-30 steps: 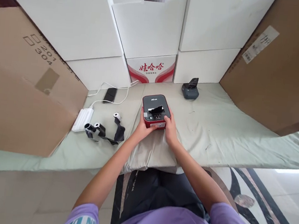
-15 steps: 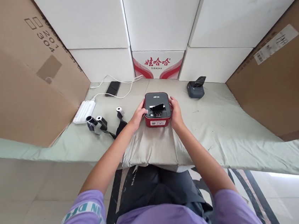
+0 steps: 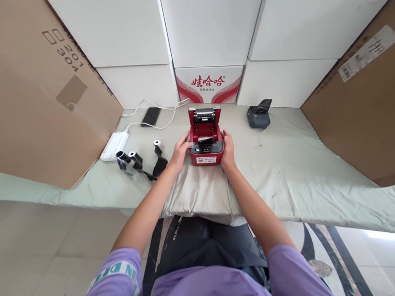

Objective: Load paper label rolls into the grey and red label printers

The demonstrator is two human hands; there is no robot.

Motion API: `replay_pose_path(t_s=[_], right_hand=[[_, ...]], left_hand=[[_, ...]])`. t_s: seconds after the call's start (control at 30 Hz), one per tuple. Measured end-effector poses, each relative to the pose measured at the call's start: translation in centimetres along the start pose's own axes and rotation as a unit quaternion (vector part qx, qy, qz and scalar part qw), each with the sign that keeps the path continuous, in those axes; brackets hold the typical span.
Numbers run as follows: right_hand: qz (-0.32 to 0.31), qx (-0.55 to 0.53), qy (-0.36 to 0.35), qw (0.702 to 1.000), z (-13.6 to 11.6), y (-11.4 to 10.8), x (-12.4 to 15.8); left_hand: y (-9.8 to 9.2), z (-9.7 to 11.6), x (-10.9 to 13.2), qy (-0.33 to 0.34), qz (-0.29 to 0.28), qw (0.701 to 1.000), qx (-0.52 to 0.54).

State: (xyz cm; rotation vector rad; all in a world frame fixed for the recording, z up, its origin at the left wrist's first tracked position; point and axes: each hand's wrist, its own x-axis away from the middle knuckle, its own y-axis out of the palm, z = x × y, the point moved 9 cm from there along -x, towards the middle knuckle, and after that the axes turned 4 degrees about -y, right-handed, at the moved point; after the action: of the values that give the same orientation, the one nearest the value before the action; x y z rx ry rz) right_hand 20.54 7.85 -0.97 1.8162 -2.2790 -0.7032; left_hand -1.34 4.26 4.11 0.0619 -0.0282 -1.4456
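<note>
In front of me on the cloth-covered table stands a small red and black label printer (image 3: 206,160), its lid (image 3: 204,115) raised and tilted back. A dark strip lies in its opening. My left hand (image 3: 180,153) grips the printer's left side, thumb on the front corner. Along the right side, my right hand (image 3: 227,152) is wrapped around the casing. To the left lie several rolls, among them a dark roll (image 3: 123,158), a white-ended roll (image 3: 135,159) and a small roll (image 3: 158,145) trailing a black strip (image 3: 159,166).
A white power bank (image 3: 115,146) with a white cable lies at the left, near a black phone (image 3: 150,116). A small dark printer (image 3: 259,115) sits at the back right. White boxes (image 3: 210,27) line the back; cardboard panels (image 3: 27,87) flank both sides.
The printer's lid was closed and is now open, swung up and back. Both hands remain at the printer's sides. The view has shifted slightly.
</note>
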Motion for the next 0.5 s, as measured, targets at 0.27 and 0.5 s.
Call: replay_pose_path(t_s=[0.27, 0.5], right_hand=[[0.001, 0.017, 0.001, 1.000, -0.4, 0.0, -0.4], [-0.005, 0.017, 0.019, 1.000, -0.3, -0.1, -0.6]], left_hand=[[6.9, 6.8, -3.8, 0.135, -0.222, 0.783, -0.566], [9.1, 6.7, -5.0, 0.086, -0.253, 0.694, -0.668]])
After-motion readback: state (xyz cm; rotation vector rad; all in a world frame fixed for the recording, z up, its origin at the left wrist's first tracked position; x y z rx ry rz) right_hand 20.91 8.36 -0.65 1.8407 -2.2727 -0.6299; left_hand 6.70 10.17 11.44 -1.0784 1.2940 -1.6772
